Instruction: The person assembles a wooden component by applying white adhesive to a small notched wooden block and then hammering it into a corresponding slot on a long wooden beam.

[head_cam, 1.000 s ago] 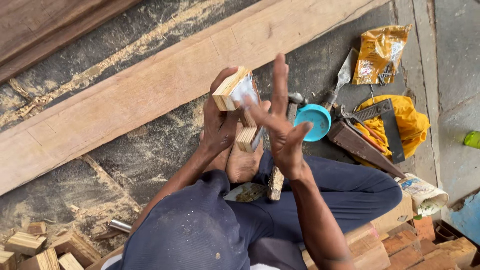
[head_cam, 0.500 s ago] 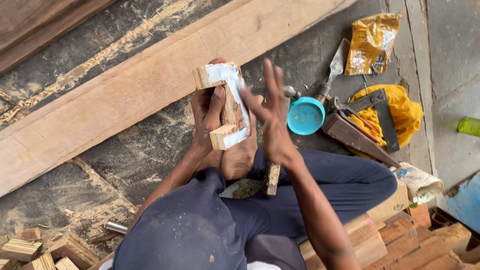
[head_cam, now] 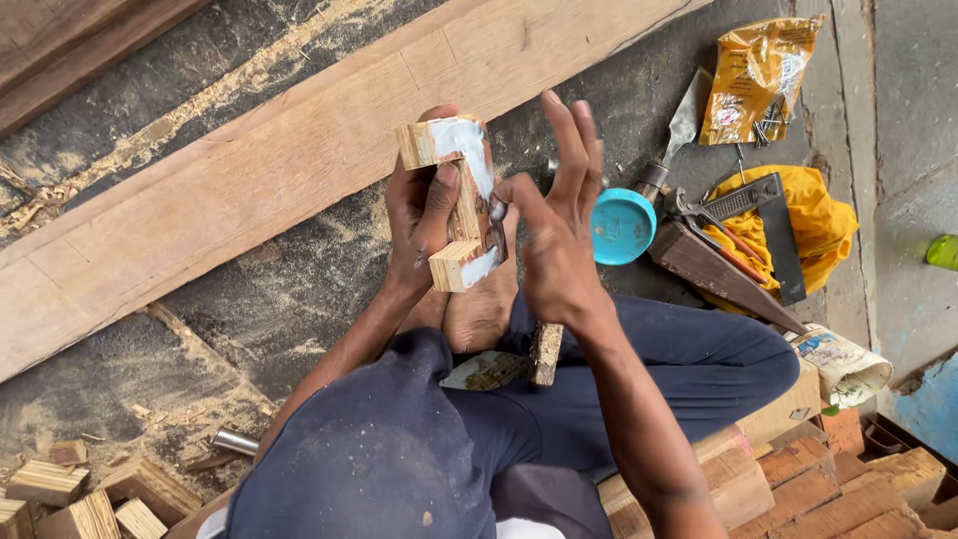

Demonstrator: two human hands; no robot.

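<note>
— Start at the fingers. What is the right hand doing?

— Its fingers are spread and stretched upward, closed on nothing. The thumb reaches toward frame left and its tip meets the white-smeared face of the wooden block piece. So the hand is open, touching but not gripping.

— And the left hand?

— It is wrapped around the piece from the left side of the frame, thumb pressed on the front and the other fingers hidden behind the wood. That one has a firm hold.

— Where does the piece lie relative to both?

— Just above frame centre, between the two hands. Its long axis runs nearly up and down in the frame, with a short block jutting left at the top and another at the bottom. The white coating faces right, toward the open hand. The left hand is the nearer, since it holds it; the right only brushes the coated side.

— Moving outward?

— Directly below the hands is a bare foot, and lower still a small trowel-like tool on the person's dark blue trousers. To the right sits a round blue lid, then a chisel, a saw with a wooden handle, a yellow cloth. A long plank crosses the upper left diagonally, and small wood offcuts lie at the lower left.
</note>
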